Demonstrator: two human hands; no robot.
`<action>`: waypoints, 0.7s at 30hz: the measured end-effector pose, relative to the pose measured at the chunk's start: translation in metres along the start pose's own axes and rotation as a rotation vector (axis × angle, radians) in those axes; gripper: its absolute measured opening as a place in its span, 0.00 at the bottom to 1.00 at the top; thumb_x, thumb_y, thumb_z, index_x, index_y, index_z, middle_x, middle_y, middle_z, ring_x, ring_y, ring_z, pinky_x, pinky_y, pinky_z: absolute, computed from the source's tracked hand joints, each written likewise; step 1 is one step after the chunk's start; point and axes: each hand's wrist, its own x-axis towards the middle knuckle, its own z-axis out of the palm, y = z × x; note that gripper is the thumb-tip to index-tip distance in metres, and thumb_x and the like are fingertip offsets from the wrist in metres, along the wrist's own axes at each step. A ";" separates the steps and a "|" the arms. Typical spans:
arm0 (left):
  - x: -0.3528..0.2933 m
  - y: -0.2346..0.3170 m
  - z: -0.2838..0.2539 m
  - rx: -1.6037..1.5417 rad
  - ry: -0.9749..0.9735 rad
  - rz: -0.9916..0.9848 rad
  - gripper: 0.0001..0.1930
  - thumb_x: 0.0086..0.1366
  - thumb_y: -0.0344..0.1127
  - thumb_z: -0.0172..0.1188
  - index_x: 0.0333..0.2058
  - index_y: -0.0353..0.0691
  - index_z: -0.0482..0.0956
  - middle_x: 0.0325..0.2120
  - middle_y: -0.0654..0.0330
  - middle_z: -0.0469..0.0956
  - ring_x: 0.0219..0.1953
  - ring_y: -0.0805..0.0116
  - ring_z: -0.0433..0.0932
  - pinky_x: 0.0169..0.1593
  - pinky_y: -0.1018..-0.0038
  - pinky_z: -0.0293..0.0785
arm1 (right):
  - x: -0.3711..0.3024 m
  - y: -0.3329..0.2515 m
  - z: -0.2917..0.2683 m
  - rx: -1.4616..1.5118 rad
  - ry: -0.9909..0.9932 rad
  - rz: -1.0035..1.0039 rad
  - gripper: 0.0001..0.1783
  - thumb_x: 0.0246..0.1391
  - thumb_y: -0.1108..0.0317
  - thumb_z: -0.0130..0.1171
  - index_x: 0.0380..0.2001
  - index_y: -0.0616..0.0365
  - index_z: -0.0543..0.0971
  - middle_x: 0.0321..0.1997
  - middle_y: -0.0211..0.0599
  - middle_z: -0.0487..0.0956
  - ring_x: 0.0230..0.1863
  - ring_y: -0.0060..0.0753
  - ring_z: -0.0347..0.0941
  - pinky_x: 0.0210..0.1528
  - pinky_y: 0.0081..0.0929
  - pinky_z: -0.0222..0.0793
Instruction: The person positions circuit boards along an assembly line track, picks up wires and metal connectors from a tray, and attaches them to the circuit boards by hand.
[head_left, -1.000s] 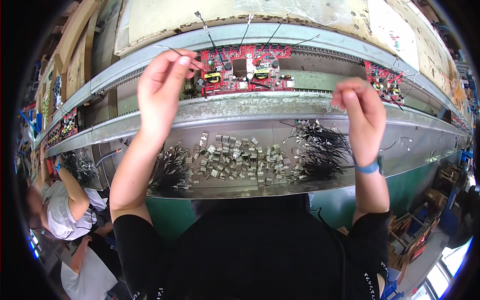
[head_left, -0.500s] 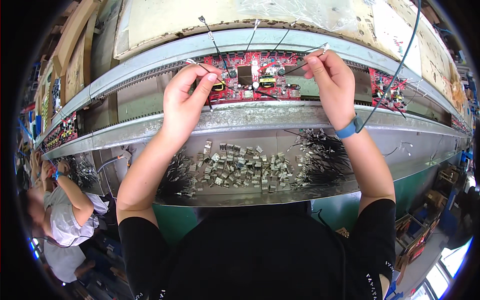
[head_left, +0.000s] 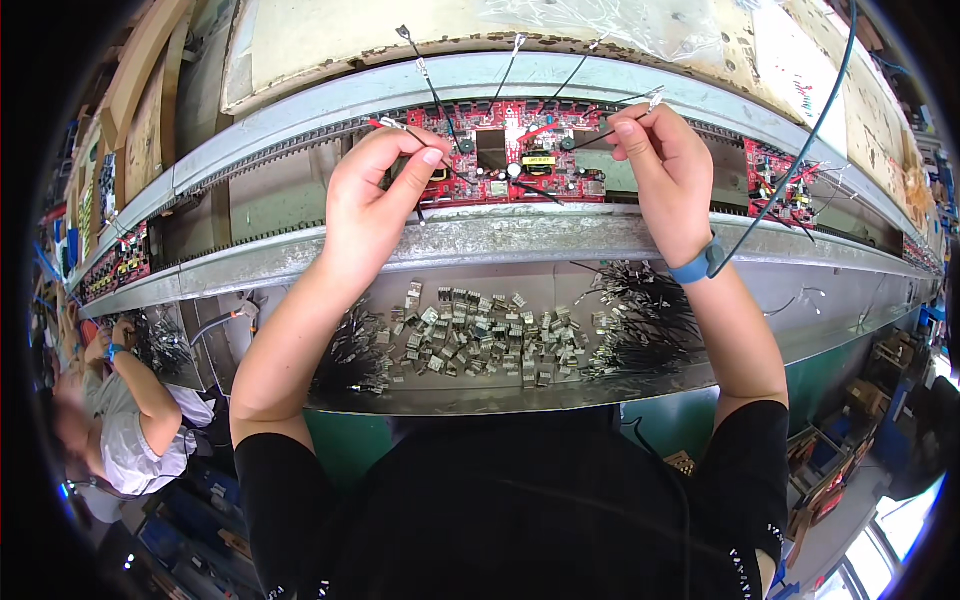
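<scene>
A red circuit board (head_left: 490,188) with black wires standing up from it lies in the metal-railed line in front of me. At its left end, my left hand (head_left: 375,190) is closed, thumb against forefinger, on a thin black wire (head_left: 409,131) with a pale metal terminal. My right hand (head_left: 665,165) pinches another black wire (head_left: 597,140) at the board's right end, and a terminal (head_left: 655,98) sticks out beyond the fingers. A blue wristband (head_left: 698,262) with a cord circles my right wrist. My fingers partly hide both wires.
Below the near rail (head_left: 500,238), a tray holds a heap of small metal parts (head_left: 490,335) between bundles of black wires (head_left: 655,325). Another red board (head_left: 780,185) lies farther right. A person (head_left: 140,410) sits at the left. A blue cord (head_left: 800,150) crosses the right side.
Both hands keep their pinches and have barely moved. The blue cord has swung slightly to the right. The co-worker at the left has shifted a little.
</scene>
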 end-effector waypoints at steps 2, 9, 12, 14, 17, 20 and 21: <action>0.000 -0.001 0.001 -0.004 0.029 0.008 0.04 0.68 0.27 0.62 0.36 0.33 0.81 0.37 0.59 0.84 0.40 0.70 0.80 0.47 0.74 0.75 | -0.001 0.000 0.000 -0.012 -0.005 -0.008 0.08 0.67 0.70 0.57 0.38 0.66 0.78 0.35 0.32 0.81 0.33 0.18 0.73 0.39 0.18 0.70; 0.000 0.001 0.003 0.000 0.026 0.035 0.02 0.66 0.26 0.63 0.36 0.33 0.80 0.37 0.59 0.84 0.40 0.69 0.80 0.47 0.73 0.75 | -0.002 0.002 0.000 -0.194 0.007 -0.121 0.07 0.65 0.71 0.60 0.36 0.67 0.78 0.38 0.35 0.83 0.35 0.21 0.78 0.38 0.20 0.74; 0.000 0.002 0.003 0.014 0.026 0.041 0.02 0.66 0.26 0.63 0.36 0.33 0.80 0.36 0.58 0.84 0.39 0.69 0.80 0.47 0.73 0.75 | -0.003 0.000 0.000 -0.213 0.014 -0.140 0.07 0.64 0.71 0.60 0.36 0.66 0.78 0.38 0.35 0.83 0.35 0.21 0.78 0.38 0.20 0.75; 0.000 0.003 0.003 0.028 0.025 0.045 0.02 0.66 0.26 0.63 0.36 0.33 0.81 0.36 0.58 0.84 0.39 0.69 0.80 0.46 0.73 0.75 | -0.003 -0.001 0.000 -0.213 0.015 -0.144 0.07 0.64 0.72 0.60 0.35 0.66 0.78 0.38 0.35 0.83 0.34 0.21 0.78 0.38 0.20 0.74; 0.001 0.003 0.003 0.028 0.024 0.050 0.02 0.66 0.26 0.63 0.36 0.33 0.81 0.36 0.58 0.84 0.39 0.68 0.80 0.46 0.73 0.75 | -0.003 -0.002 0.000 -0.217 0.019 -0.125 0.07 0.64 0.72 0.60 0.35 0.66 0.78 0.37 0.35 0.83 0.34 0.20 0.78 0.37 0.20 0.74; 0.001 0.004 0.003 0.036 0.024 0.054 0.03 0.66 0.26 0.63 0.36 0.33 0.81 0.36 0.59 0.84 0.39 0.68 0.80 0.46 0.73 0.75 | -0.003 -0.001 0.000 -0.217 0.018 -0.135 0.07 0.64 0.72 0.60 0.35 0.66 0.78 0.37 0.35 0.83 0.33 0.20 0.77 0.37 0.20 0.74; 0.001 0.004 0.003 0.034 0.025 0.057 0.03 0.66 0.26 0.63 0.36 0.33 0.81 0.36 0.59 0.84 0.39 0.68 0.80 0.46 0.73 0.75 | -0.002 -0.001 0.001 -0.219 0.015 -0.135 0.07 0.64 0.72 0.60 0.35 0.66 0.78 0.37 0.35 0.83 0.33 0.20 0.77 0.37 0.20 0.74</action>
